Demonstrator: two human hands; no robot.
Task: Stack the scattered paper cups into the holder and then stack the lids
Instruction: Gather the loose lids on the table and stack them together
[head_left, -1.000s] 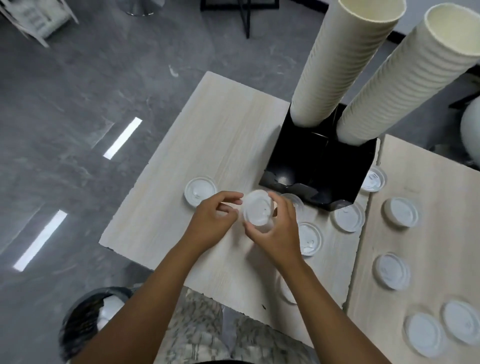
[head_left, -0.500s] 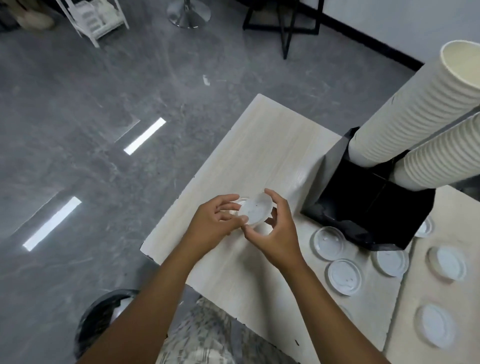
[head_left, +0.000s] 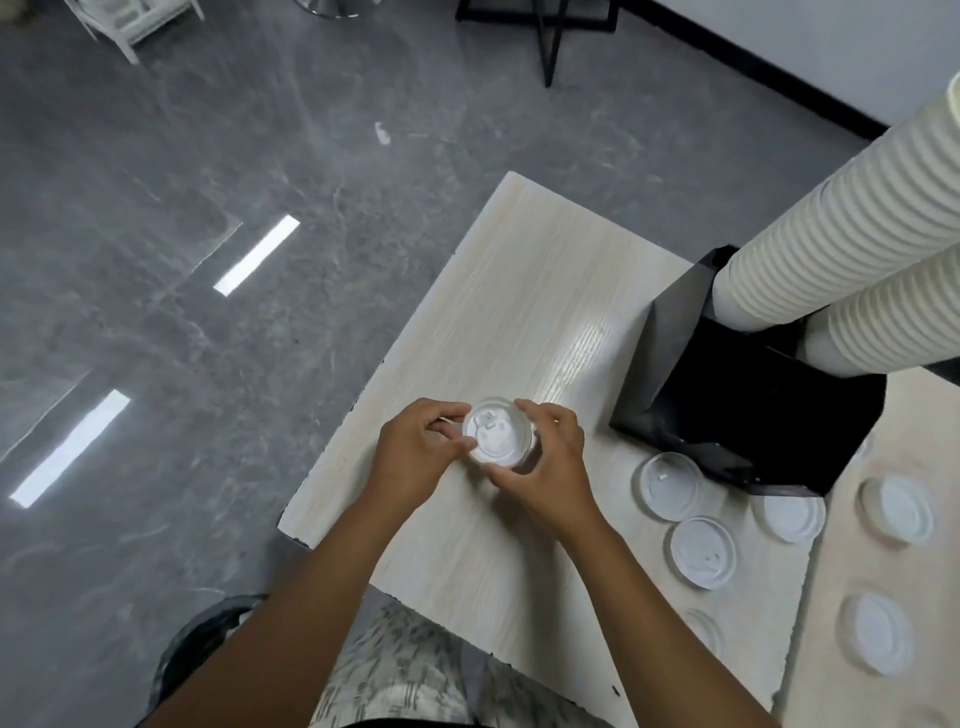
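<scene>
Both hands are gripping one white lid (head_left: 497, 432) over the near-left part of the light wood table (head_left: 524, 291). Left hand (head_left: 415, 460) is pinching the lid's left edge, thumb and curled fingers closing on the rim. Right hand (head_left: 545, 467) is curling round its right side, thumb at the near edge, fingers at the far edge. Whether the lid is touching the tabletop, cannot tell. Black holder (head_left: 748, 415) is sitting to the right, two tall cup stacks (head_left: 841, 218) leaning out of it (tops cut off). Loose lids are lying flat near the holder: one (head_left: 670, 486) just in front, another (head_left: 701, 552) nearer, more on the adjoining table (head_left: 883, 691).
</scene>
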